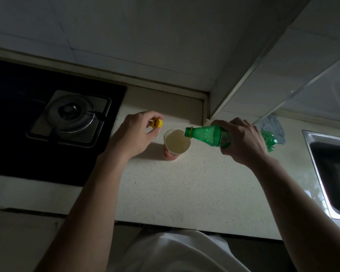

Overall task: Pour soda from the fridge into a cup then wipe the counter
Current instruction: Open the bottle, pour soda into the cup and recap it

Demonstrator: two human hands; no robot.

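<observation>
Clearly the pouring is in hand on the pale desk (194, 183). The right grip (243, 140) wraps the green bottle (206, 134), which is tipped level with its mouth over the cup (175, 146). The cup stands mid-desk and looks nearly full. The left grip (133, 134) pinches the yellow cap (157, 123) beside it. Next, probably: right the bottle before overflow, then recap.

The right hand (243, 140) hides the middle of the bottle (204, 133) in its grip, leaving the label (225, 139) unreadable. Behind that grip, the bottle's base covers part of a blue cloth (272, 123). Farther right of it, the sink (326, 135) is cut off. In the left hand (133, 134), the grip half hides the cap (157, 123).
</observation>
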